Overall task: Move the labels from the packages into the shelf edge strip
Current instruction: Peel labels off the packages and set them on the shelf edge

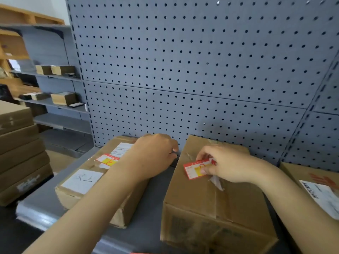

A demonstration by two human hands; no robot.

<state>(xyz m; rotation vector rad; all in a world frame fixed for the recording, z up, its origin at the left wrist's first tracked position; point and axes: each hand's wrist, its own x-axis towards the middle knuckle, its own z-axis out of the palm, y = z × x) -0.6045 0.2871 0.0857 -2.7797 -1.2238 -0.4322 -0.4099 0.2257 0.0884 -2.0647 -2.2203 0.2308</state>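
Observation:
Two cardboard packages sit on a grey shelf [156, 213] in front of a pegboard. My right hand [231, 164] pinches a red, white and yellow label [195, 168] on top of the right package [211, 204]. My left hand [156, 154] rests palm down on the far right corner of the left package [88, 180], fingers curled over its edge. A second red and yellow label [107, 160] lies on the left package, just left of that hand. The shelf edge strip [36, 215] runs along the shelf's front edge, blurred.
A third package [319, 191] with a barcode sticker lies at the right edge. Stacked cartons [20, 149] stand at the left. Grey shelves [55, 105] with small boxes are at the back left. The pegboard [183, 70] closes off the back.

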